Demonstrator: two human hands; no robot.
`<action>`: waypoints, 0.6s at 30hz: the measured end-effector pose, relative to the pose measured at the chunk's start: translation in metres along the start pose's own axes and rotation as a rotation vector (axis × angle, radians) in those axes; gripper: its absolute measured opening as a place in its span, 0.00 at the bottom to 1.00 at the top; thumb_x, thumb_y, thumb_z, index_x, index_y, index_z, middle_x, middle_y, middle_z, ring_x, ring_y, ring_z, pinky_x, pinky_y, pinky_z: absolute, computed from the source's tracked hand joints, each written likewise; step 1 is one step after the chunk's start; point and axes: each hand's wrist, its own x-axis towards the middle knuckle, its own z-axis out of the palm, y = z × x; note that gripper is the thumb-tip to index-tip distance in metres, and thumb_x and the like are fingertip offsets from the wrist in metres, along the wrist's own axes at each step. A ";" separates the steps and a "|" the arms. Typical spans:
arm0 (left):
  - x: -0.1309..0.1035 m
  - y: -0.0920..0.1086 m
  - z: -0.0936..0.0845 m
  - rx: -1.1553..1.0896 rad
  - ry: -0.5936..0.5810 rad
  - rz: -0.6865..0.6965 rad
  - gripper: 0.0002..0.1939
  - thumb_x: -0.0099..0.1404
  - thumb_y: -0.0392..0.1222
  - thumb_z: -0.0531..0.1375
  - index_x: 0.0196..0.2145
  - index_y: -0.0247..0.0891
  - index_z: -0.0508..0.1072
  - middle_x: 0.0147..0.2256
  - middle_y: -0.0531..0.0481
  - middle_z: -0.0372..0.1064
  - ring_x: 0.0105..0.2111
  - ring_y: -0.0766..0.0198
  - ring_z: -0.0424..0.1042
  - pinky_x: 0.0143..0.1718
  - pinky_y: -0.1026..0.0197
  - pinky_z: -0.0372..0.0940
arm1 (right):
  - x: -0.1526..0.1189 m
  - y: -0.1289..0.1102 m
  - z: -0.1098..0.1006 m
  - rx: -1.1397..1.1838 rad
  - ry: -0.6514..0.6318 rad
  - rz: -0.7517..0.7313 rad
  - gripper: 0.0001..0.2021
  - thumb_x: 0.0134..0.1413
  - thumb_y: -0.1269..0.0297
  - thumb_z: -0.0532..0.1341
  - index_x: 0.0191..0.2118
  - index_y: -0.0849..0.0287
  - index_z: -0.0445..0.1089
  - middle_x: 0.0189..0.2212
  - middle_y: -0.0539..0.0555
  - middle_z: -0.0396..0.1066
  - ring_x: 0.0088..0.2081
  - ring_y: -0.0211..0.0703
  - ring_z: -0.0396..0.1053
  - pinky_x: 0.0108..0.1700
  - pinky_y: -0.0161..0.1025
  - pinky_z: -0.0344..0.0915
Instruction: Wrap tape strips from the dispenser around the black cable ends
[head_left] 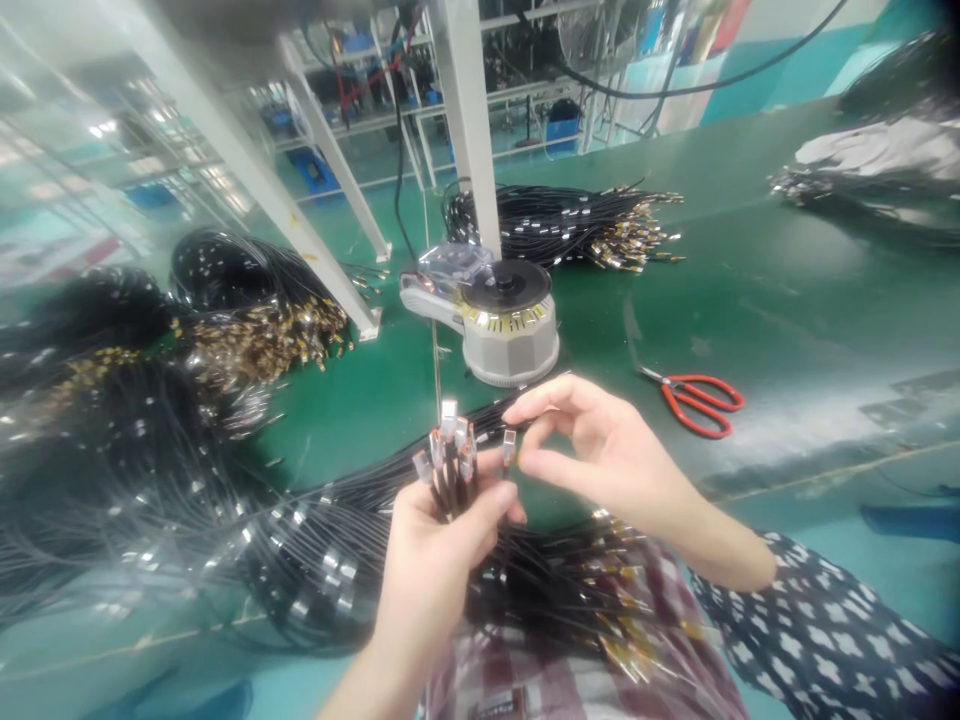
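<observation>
My left hand is closed around several black cables whose silver, USB-like metal plugs point upward. One more plug stands apart from that cluster, its cable pinched at my left thumb. Beside it is my right hand, with thumb and forefinger curved and apart; I see nothing held between them. Whether a fingertip touches the plug cannot be made out. More black cables lie under my hands and across my lap, with yellowish ends toward the right.
A round grey-white tape dispenser stands on the green tabletop, just beyond my hands. Red-handled scissors lie to the right. Cable bundles sit at the back, and a large cable pile covers the left. White metal posts rise behind.
</observation>
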 end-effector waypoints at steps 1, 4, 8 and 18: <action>-0.001 0.000 0.000 0.007 0.005 0.004 0.16 0.53 0.41 0.71 0.40 0.35 0.81 0.20 0.49 0.72 0.14 0.78 0.53 0.15 0.71 0.45 | 0.000 0.000 0.001 -0.001 0.007 -0.004 0.11 0.49 0.74 0.67 0.40 0.57 0.69 0.42 0.53 0.72 0.33 0.35 0.73 0.41 0.38 0.71; -0.003 0.000 0.000 0.025 0.021 0.019 0.16 0.53 0.42 0.71 0.40 0.35 0.81 0.20 0.48 0.72 0.14 0.77 0.53 0.15 0.70 0.46 | 0.001 0.001 0.003 -0.001 0.014 -0.006 0.11 0.49 0.74 0.66 0.39 0.57 0.69 0.40 0.52 0.71 0.33 0.35 0.73 0.40 0.37 0.71; -0.005 0.002 0.002 0.047 0.053 0.035 0.16 0.52 0.41 0.71 0.39 0.35 0.82 0.20 0.48 0.72 0.15 0.77 0.53 0.15 0.70 0.46 | 0.001 0.002 0.004 0.008 0.014 -0.004 0.10 0.50 0.74 0.66 0.38 0.57 0.68 0.40 0.52 0.71 0.33 0.36 0.72 0.40 0.38 0.71; -0.003 -0.003 -0.002 0.086 0.044 0.066 0.18 0.54 0.43 0.71 0.43 0.36 0.81 0.22 0.49 0.73 0.16 0.76 0.55 0.16 0.70 0.50 | 0.003 0.002 0.006 0.022 0.038 -0.010 0.10 0.49 0.74 0.66 0.37 0.58 0.68 0.38 0.51 0.70 0.33 0.35 0.71 0.40 0.36 0.70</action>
